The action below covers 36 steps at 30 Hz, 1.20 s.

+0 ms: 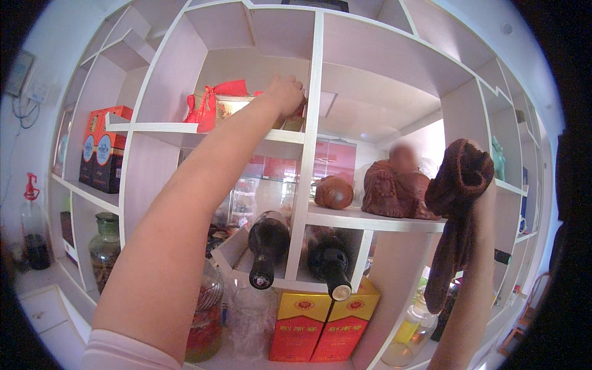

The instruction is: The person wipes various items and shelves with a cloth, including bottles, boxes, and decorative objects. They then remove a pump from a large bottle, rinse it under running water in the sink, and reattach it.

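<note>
My left hand (286,95) reaches into an upper compartment of the white shelf unit (312,111), at its right end. It is near a small dark red item that it mostly hides, so its grip cannot be told. Left of it on that board stands a box with a red ribbon (208,108). On the right, my right hand is covered by a bunched dark brown cloth (458,180), which it holds and which hangs down along the forearm. Beside the cloth sit a carved reddish-brown seated figure (386,192) and a round brown carving (334,192).
Below my left hand lie two dark wine bottles (268,247) (330,261), necks outward. Red and gold boxes (296,333), a glass jar (252,319) and a jar with yellow contents (409,328) stand lower. At left are orange and black boxes (104,152) and a green jar (104,249).
</note>
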Available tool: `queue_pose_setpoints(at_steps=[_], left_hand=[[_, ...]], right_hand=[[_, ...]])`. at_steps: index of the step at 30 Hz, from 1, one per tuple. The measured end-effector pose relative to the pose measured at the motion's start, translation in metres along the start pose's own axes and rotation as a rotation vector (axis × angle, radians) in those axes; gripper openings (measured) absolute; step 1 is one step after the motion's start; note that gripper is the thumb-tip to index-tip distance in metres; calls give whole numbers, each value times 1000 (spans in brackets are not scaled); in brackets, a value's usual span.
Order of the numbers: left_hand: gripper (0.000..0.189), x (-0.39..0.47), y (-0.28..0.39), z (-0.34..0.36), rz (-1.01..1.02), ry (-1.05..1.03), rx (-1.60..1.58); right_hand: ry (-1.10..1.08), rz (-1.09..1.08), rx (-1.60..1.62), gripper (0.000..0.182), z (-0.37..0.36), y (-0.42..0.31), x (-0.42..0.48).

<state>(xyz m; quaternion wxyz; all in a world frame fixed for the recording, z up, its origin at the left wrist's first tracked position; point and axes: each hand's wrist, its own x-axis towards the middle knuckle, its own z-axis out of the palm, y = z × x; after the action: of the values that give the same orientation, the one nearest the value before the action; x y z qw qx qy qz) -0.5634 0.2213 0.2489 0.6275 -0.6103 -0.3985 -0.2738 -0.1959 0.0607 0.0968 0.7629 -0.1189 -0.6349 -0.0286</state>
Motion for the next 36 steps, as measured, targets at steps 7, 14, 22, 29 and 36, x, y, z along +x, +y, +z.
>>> queue_pose_setpoints(at_steps=[7, 14, 22, 29, 36], left_hand=[[26, 0, 2, -16, 161, -170, 95], [17, 1, 1, -14, 164, -122, 105], [23, -3, 2, -10, 234, -66, 145], [35, -6, 3, -14, 257, -292, 262], [50, -11, 6, -22, 233, -522, 175]], right_hand=[[27, -9, -147, 25, 0, 6, -4], [24, -109, -338, 28, -6, 15, -2], [-43, -114, -235, 17, 0, 6, 5], [-92, -152, -202, 27, -7, 19, 7], [-78, -88, -35, 30, -6, 19, 5]])
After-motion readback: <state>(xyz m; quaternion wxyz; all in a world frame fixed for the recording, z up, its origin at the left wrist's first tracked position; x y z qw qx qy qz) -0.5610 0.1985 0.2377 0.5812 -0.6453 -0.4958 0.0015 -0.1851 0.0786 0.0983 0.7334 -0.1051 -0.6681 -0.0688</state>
